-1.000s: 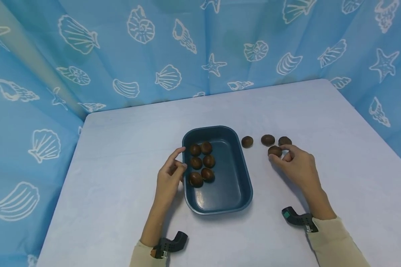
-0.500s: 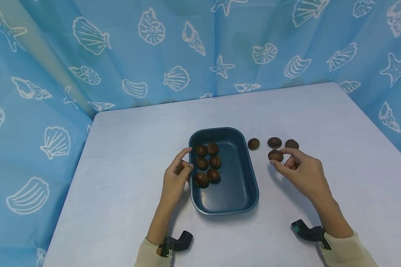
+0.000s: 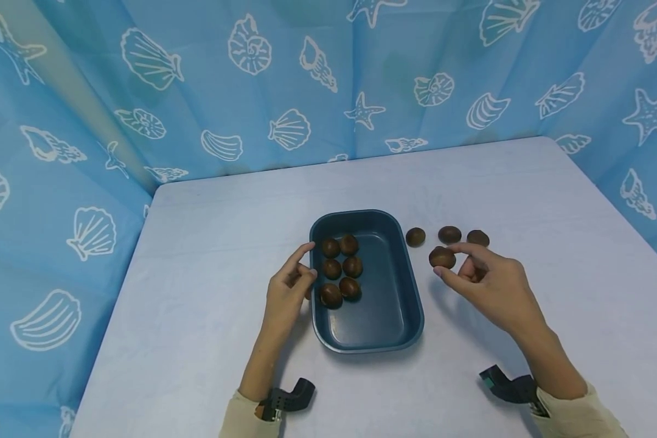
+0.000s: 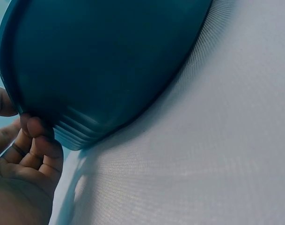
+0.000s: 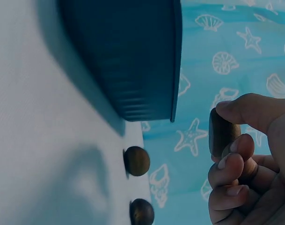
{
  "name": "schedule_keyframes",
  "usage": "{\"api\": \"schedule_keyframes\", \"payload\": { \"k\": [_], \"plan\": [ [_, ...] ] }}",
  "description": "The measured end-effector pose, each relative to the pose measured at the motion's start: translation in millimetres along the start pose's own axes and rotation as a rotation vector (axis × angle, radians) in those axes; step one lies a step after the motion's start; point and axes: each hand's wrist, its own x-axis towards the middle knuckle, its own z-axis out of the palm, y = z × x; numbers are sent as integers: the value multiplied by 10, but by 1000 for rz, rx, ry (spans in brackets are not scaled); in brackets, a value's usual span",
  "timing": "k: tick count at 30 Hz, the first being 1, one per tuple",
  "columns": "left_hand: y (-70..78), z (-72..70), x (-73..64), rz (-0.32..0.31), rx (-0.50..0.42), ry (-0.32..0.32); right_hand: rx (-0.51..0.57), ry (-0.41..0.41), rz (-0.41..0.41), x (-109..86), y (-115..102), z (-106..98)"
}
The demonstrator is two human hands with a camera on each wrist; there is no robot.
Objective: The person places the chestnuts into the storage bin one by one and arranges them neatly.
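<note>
A dark blue rectangular tray (image 3: 387, 340) with rounded corners stands mid-table, several brown chestnuts (image 3: 331, 295) grouped along its left side. My left hand (image 3: 286, 299) holds the tray's left rim, index fingertip and thumb at the edge; in the left wrist view its other fingers curl against the outer wall. Right of the tray my right hand (image 3: 495, 289) pinches one chestnut (image 3: 442, 257) between thumb and fingers. The right wrist view shows that chestnut (image 5: 222, 133) raised off the table, its flattish side turned left.
Beyond the right hand, three loose chestnuts lie on the white tablecloth: one (image 3: 415, 236) close to the tray, another (image 3: 449, 234) in the middle and a third (image 3: 478, 238) partly behind the fingers. A blue shell-print curtain (image 3: 285, 79) borders the table.
My right hand has lifted the chestnut from beside the loose ones and carried it slightly left toward the tray. The left hand stays at the rim; the head view has shifted a little.
</note>
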Motion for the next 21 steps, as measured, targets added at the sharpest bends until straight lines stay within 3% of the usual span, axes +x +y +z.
{"api": "schedule_keyframes", "payload": {
  "k": [7,16,21],
  "plan": [
    [-12,-14,6,7,-4,-4,18,-43,-60,18,-139,-5],
    [1,-43,6,-10,-7,-6,16,-160,-109,64,-307,88],
    [-2,-44,11,12,3,-6,35,-199,-168,79,-424,127]
  ]
}}
